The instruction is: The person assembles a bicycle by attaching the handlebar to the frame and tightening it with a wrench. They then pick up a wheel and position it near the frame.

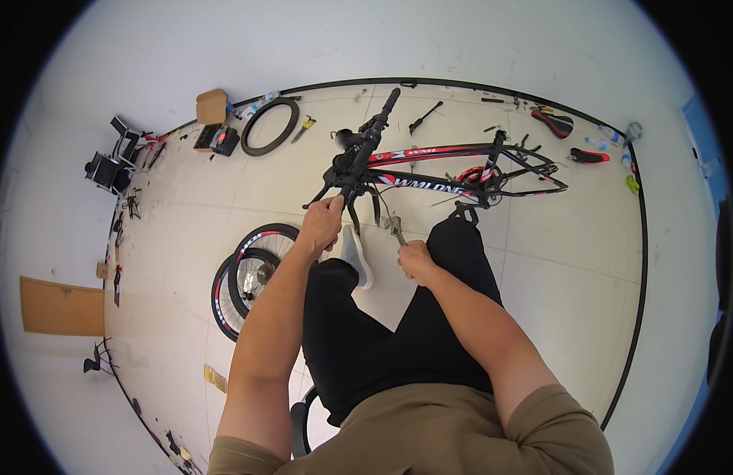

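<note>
A black and red bicycle frame [429, 183] without wheels stands in front of me, its fork end to the left and its rear triangle to the right. My left hand [322, 225] is closed around the near end of the black handlebar [365, 150], close to a brake lever. Lower and to the right, my right hand [414, 262] grips the handle of a silver adjustable wrench [396, 229]. The wrench's head points up toward the fork and cables; whether it touches any part is unclear. My fingers partly hide the handle.
Two bicycle wheels [265, 272] lie overlapping on the floor beside my left forearm. Farther off are a loose tire [248, 139], an open cardboard box [212, 106] and a saddle [552, 123]. Another red and black saddle [590, 156] lies near bottles along the right wall.
</note>
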{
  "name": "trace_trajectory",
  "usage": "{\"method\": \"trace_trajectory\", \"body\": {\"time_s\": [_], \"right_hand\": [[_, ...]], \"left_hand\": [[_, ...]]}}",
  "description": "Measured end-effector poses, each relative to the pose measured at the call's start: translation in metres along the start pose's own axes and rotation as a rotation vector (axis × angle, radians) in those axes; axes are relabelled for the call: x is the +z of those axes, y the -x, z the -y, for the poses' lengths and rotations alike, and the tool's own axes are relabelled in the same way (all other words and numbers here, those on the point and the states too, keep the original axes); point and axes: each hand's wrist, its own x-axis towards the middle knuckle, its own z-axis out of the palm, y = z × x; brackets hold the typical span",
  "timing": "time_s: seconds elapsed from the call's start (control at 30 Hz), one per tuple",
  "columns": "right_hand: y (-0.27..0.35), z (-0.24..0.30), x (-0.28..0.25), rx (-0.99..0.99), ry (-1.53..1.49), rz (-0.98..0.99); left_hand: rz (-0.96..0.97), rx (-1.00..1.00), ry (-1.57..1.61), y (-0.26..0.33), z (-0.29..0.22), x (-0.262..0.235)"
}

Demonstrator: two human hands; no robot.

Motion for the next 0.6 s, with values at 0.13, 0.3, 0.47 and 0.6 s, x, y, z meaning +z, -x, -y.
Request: {"method": "trace_trajectory", "body": {"time_s": [0.13,0.3,0.47,0.6], "right_hand": [[-0.005,-0.006,0.012,0.046,0.288,0.038],[-0.012,-0.032,0.018,-0.08,0.593,0.022],[0.007,-0.033,0.023,-0.072,0.8,0.032],[0.011,-0.023,0.022,-0.046,0.83,0.017]], "left_hand": [[0.018,-0.015,0.034,-0.001,-0.002,-0.003],[0.002,-0.047,0.077,-0.007,-0.005,0.001],[-0.021,-0.082,0.078,-0.01,-0.003,-0.002],[0.034,-0.087,0.107,-0.017,0.002,-0.005]]}}
